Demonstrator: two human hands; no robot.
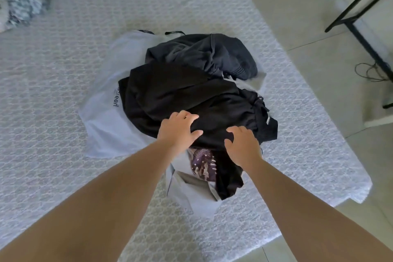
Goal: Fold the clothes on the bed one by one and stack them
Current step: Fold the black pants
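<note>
A heap of dark clothes lies on a white bag in the middle of the bed. A black garment sits on top, with a dark grey garment behind it. A purple patterned garment shows underneath at the near side. My left hand grips the near edge of the black garment, fingers curled into the cloth. My right hand grips the same edge a little to the right.
A crumpled blue-and-white checked cloth lies at the far left of the bed. The tiled floor runs along the right, with a black metal frame and a loose cable on it.
</note>
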